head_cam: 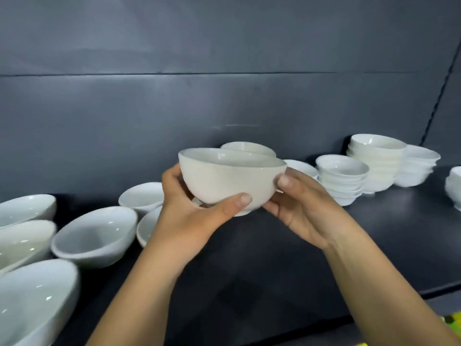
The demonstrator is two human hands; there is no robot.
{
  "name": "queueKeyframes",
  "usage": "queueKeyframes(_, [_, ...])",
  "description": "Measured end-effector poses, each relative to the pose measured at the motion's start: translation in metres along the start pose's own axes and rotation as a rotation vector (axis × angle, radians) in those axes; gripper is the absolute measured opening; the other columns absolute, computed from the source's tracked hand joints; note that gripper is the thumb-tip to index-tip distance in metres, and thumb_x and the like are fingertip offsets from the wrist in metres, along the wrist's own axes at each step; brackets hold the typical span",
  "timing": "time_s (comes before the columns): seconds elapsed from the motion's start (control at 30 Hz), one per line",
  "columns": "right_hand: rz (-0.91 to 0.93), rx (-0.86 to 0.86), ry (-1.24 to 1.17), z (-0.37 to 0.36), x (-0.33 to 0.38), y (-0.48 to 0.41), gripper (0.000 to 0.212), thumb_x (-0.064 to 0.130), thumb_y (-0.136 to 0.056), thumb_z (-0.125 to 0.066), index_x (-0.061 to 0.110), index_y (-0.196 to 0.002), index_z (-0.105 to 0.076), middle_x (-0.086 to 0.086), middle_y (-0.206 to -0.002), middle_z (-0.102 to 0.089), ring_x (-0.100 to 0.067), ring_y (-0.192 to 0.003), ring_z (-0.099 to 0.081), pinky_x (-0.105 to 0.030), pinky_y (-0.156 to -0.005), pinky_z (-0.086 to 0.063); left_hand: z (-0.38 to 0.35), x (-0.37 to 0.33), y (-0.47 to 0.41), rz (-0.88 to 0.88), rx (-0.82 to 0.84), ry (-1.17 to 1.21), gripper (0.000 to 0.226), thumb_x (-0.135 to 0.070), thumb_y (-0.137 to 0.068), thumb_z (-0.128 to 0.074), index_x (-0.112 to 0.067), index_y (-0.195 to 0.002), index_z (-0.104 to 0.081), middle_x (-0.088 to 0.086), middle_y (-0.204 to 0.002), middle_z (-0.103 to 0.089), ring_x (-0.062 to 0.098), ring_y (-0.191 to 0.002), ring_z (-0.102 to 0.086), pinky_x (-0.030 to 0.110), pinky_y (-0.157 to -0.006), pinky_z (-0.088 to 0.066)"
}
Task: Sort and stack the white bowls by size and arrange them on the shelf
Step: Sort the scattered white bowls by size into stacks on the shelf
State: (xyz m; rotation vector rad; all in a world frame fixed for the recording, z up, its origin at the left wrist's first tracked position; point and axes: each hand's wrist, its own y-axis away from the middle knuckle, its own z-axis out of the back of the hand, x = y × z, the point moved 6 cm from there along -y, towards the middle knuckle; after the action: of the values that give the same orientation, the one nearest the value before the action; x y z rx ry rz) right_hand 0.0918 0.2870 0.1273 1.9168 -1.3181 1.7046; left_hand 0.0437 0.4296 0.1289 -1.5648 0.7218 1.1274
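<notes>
Above the shelf (274, 258), one bowl (224, 181) was held in the air.
It was gripped by both hands: left hand (189, 216) curled round the base, thumb on the wall; right hand (306, 211) cupped at the side. Size should be matched against the stacks (341, 181) at right, then the bowl lowered squarely, not dropped.

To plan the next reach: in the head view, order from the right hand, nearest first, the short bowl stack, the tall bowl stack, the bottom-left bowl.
From the right hand, holding the lifted bowl:
1. Short bowl stack, just to its right.
2. Tall bowl stack, farther right and back.
3. Bottom-left bowl, far on the left.
</notes>
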Motion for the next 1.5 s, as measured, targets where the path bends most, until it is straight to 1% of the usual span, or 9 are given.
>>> queueKeyframes(0.17, [0.063,-0.003,0.309,0.046,0.039,-0.031,0.062,0.031,-0.050,-0.078,0.020,-0.108,-0.060,0.003,-0.110,-0.067,-0.014,-0.109,-0.061,-0.026,-0.087,-0.049,-0.028,-0.011,-0.035,-0.086,0.001,-0.196,0.093,-0.050,-0.031,-0.082,-0.033,-0.117,-0.050,-0.007,-0.121,-0.056,-0.005,-0.100,-0.057,0.001,-0.066,-0.045])
queueKeyframes(0.3, [0.062,-0.004,0.400,0.065,0.047,-0.052,0.060,0.035,-0.053,-0.075,0.022,-0.109,-0.059,0.002,-0.114,-0.065,-0.011,-0.107,-0.062,-0.025,-0.086,-0.050,-0.046,-0.011,-0.053,-0.099,0.011,-0.126,0.089,-0.026,-0.044,-0.089,-0.019,-0.124,-0.051,-0.006,-0.116,-0.064,-0.002,-0.097,-0.062,0.010,-0.073,-0.051])
queueKeyframes(0.57, [0.082,-0.056,0.612,0.091,0.065,-0.081,0.059,0.041,-0.048,-0.073,0.031,-0.104,-0.061,0.012,-0.103,-0.068,-0.002,-0.099,-0.063,-0.022,-0.085,-0.052,-0.057,0.000,-0.098,-0.073,-0.016,-0.190,0.096,-0.031,-0.042,-0.085,-0.017,-0.125,-0.040,-0.006,-0.126,-0.057,0.009,-0.115,-0.055,0.029,-0.097,-0.047])
queueKeyframes(0.77, [0.036,-0.039,0.611,0.108,0.056,-0.103,0.044,0.009,-0.067,-0.077,0.015,-0.108,-0.062,0.004,-0.103,-0.069,-0.005,-0.094,-0.065,-0.019,-0.081,-0.053,-0.057,0.003,-0.120,-0.087,-0.023,-0.533,0.087,-0.041,-0.052,-0.081,-0.019,-0.126,-0.041,-0.019,-0.119,-0.046,-0.004,-0.111,-0.040,0.002,-0.072,-0.034])
queueKeyframes(0.93, [0.018,-0.049,0.635,0.117,0.042,-0.119,0.044,0.010,-0.069,-0.077,0.018,-0.110,-0.063,0.008,-0.103,-0.070,0.000,-0.093,-0.065,-0.014,-0.077,-0.052,-0.054,0.014,-0.136,-0.097,0.006,-0.653,0.052,-0.033,-0.063,-0.082,-0.039,-0.103,-0.049,-0.028,-0.100,-0.047,-0.001,-0.102,-0.044,0.016,-0.077,-0.037])
queueKeyframes(1.1, [-0.066,-0.031,0.725,0.127,0.029,-0.128,0.043,0.016,-0.068,-0.078,0.021,-0.109,-0.065,0.011,-0.101,-0.070,0.001,-0.093,-0.064,-0.011,-0.077,-0.051,-0.060,0.031,-0.143,-0.086,0.096,-0.575,0.044,-0.019,-0.066,-0.081,-0.037,-0.093,-0.051,-0.032,-0.088,-0.052,-0.031,-0.073,-0.048,-0.006,-0.059,-0.035])
queueKeyframes(1.27, [-0.180,-0.003,0.725,0.136,0.022,-0.128,0.039,0.017,-0.068,-0.077,0.020,-0.106,-0.067,0.008,-0.101,-0.071,-0.002,-0.095,-0.065,-0.017,-0.084,-0.051,-0.060,0.044,-0.148,-0.048,0.107,-0.586,0.059,-0.030,-0.061,-0.083,-0.021,-0.113,-0.056,-0.017,-0.103,-0.061,-0.018,-0.085,-0.055,0.001,-0.062,-0.041])
queueKeyframes(1.4, [-0.233,0.006,0.741,0.137,0.015,-0.128,0.036,0.016,-0.067,-0.077,0.021,-0.102,-0.067,0.008,-0.101,-0.071,-0.003,-0.096,-0.065,-0.018,-0.087,-0.049,-0.057,0.056,-0.151,0.030,0.133,-0.658,0.080,-0.050,-0.049,-0.084,-0.024,-0.118,-0.053,-0.007,-0.119,-0.057,0.008,-0.110,-0.054,0.025,-0.089,-0.046])
queueKeyframes(1.5, [-0.266,0.001,0.761,0.138,0.010,-0.129,0.036,0.018,-0.066,-0.078,0.020,-0.100,-0.068,0.007,-0.101,-0.071,-0.006,-0.098,-0.064,-0.021,-0.090,-0.048,-0.060,0.058,-0.148,0.094,0.202,-0.619,0.055,-0.045,-0.054,-0.083,-0.031,-0.102,-0.059,-0.011,-0.106,-0.065,-0.002,-0.096,-0.059,0.016,-0.080,-0.048])
